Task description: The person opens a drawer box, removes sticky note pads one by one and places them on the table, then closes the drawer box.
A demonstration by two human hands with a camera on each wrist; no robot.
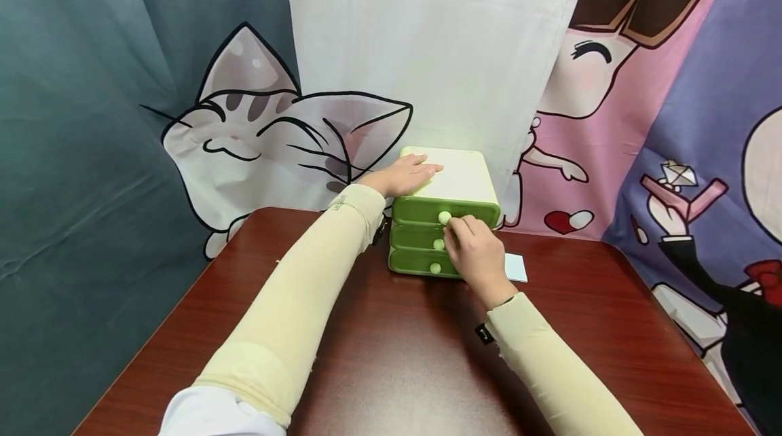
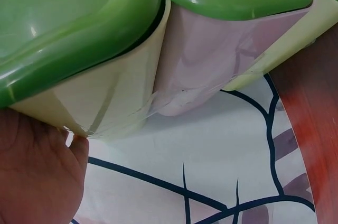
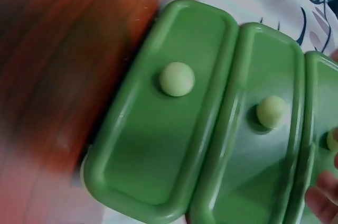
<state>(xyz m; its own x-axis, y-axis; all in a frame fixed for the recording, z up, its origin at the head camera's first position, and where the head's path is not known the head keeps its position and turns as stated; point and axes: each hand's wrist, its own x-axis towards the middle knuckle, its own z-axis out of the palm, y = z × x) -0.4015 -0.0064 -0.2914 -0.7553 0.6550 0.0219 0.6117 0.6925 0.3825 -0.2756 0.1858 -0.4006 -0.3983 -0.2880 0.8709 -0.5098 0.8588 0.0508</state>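
A small three-drawer cabinet stands at the back of the table, with a white top (image 1: 462,174) and green drawer fronts (image 3: 153,145). My left hand (image 1: 403,176) lies flat on the left of its top, fingers extended. In the left wrist view, part of that hand (image 2: 39,166) is against the cabinet's upper side. My right hand (image 1: 479,252) has curled fingers at the top drawer's round pale-green knob (image 1: 444,217), pinching it. In the right wrist view, the fingertips (image 3: 323,197) and this knob are cut off by the edge. The lower knobs (image 3: 177,79) are untouched.
A small white card-like piece (image 1: 516,267) lies on the table right of the cabinet. The brown table (image 1: 391,361) runs back to a printed cloth backdrop (image 1: 427,28) with a cartoon cat and people, close behind the cabinet.
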